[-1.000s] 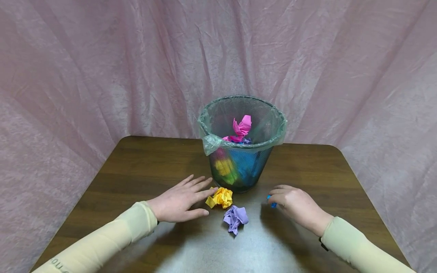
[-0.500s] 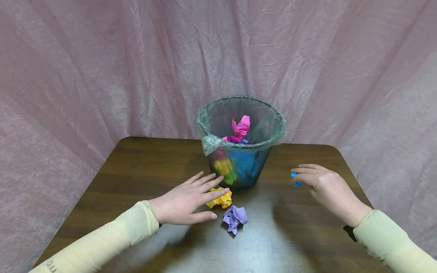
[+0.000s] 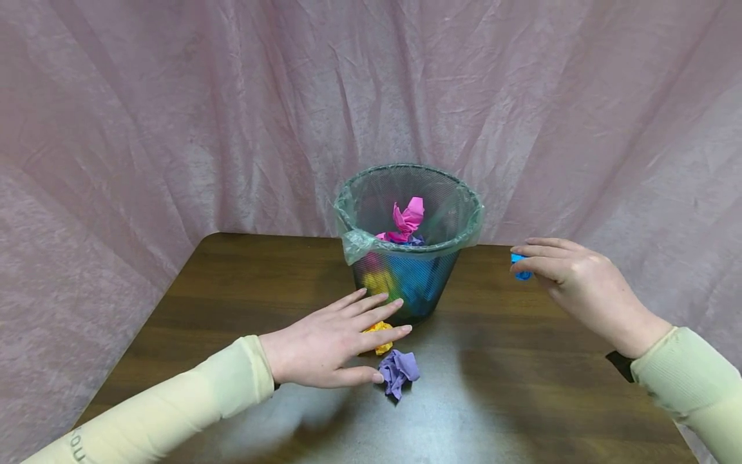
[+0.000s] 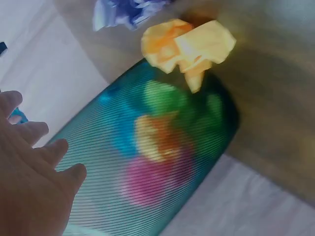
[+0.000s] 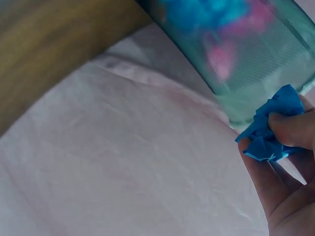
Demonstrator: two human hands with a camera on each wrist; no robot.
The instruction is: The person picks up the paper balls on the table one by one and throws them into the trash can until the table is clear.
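Raised to the right of the wastebasket, my right hand (image 3: 585, 290) pinches a crumpled blue paper ball (image 5: 275, 128) between thumb and fingertips. My left hand (image 3: 330, 341) hovers with fingers spread in front of the basket, partly over a crumpled yellow paper ball (image 3: 379, 336). Close to the left thumb lies a crumpled purple paper ball (image 3: 398, 374) on the table. The mesh wastebasket (image 3: 446, 270) has a translucent green liner folded over its rim. A pink crumpled paper (image 3: 409, 216) shows inside, and blue, yellow, green and pink ones show through the mesh.
The brown wooden table (image 3: 261, 277) has rounded far corners. Behind and beside it hangs a pink curtain (image 3: 261, 116). The basket stands at the middle of the table, near its far edge.
My right hand has lifted the blue paper ball off the table, moving up and to the right. My left hand has shifted slightly right, covering more of the yellow ball.
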